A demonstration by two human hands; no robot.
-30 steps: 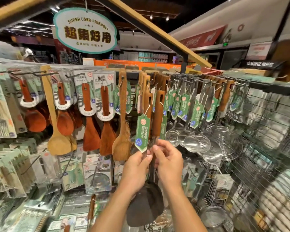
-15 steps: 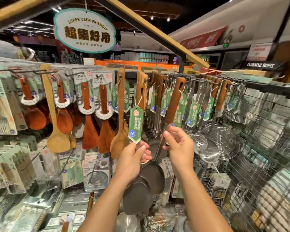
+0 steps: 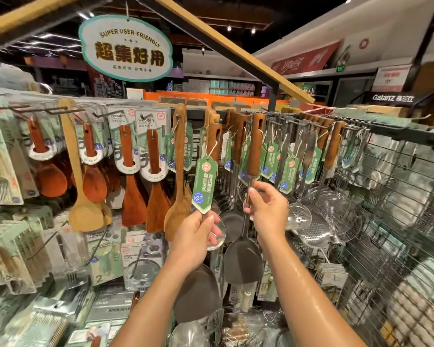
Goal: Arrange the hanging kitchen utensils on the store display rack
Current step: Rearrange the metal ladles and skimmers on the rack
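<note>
Store display rack [image 3: 398, 132] hung with kitchen utensils

From its hooks hang carded wooden spatulas [image 3: 133, 176] at 9 o'clock, bare wooden spoons [image 3: 178, 176] at centre, and steel skimmers [image 3: 336, 211] toward 3 o'clock, against the rack's wire grid.

We see a brightly lit display under a dark ceiling, where small spotlights [image 3: 228, 28] and pale strip lights [image 3: 48, 37] glow. Light falls from above and in front, gleaming on the steel skimmers [image 3: 336, 216] and leaving a wet-looking sheen along the right forearm [image 3: 308, 279]. The wide lens bends the wooden beam [image 3: 236, 48] and wire rack [image 3: 398, 221]. Packets at the lower left [image 3: 23, 321] smear into blur; the centre stays sharp.
</note>
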